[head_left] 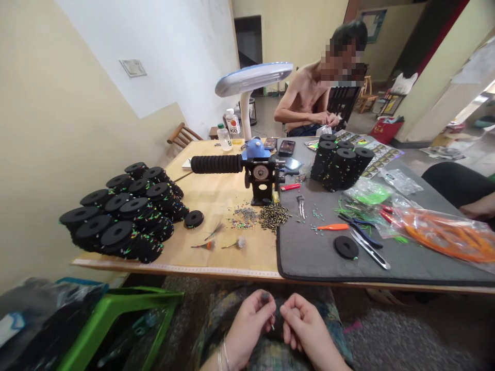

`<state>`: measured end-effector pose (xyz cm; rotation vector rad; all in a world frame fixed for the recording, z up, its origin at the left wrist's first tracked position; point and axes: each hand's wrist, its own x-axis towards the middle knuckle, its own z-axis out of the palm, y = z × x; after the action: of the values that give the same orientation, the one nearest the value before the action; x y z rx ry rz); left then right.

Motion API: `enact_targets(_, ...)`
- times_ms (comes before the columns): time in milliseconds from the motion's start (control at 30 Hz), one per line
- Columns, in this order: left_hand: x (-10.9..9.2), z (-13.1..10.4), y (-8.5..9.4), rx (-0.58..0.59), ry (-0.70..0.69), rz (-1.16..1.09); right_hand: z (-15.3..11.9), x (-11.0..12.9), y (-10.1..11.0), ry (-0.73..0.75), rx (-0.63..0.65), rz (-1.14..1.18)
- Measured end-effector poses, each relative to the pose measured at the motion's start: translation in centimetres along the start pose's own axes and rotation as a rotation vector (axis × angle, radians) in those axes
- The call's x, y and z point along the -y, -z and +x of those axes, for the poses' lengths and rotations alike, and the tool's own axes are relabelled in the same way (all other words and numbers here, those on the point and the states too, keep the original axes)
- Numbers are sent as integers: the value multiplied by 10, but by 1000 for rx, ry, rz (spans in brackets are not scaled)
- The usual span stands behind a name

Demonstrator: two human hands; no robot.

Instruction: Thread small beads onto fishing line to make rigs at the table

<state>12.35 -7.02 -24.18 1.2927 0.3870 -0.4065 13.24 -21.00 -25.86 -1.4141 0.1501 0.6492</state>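
Over my lap, just below the table edge, my left hand has its thumb and fingers pinched together. A thin pale bit shows below its fingers and something dark sits at the fingertips; both are too small to name. Close beside it, my right hand is closed too, thumb against the index finger, and what it holds, if anything, is hidden. Nearest on the table are small feathery tufts with coloured stems, a heap of dark brassy beads, grey and coloured beads, and a single black foam ring.
Stacks of black foam rings stand left, more at back right. A lamp rises behind a foam-handled device. The grey mat bears snips, pliers and a red lighter. A person sits opposite.
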Motion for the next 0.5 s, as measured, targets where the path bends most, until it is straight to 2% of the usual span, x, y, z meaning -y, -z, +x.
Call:
enact_targets(167,-2,-1,0,-24,-5,21,-3,-1,-3,-18,50,-9)
enact_targets(500,0,0,3,-33,-123,113,-3,0,-7,-67,60,23)
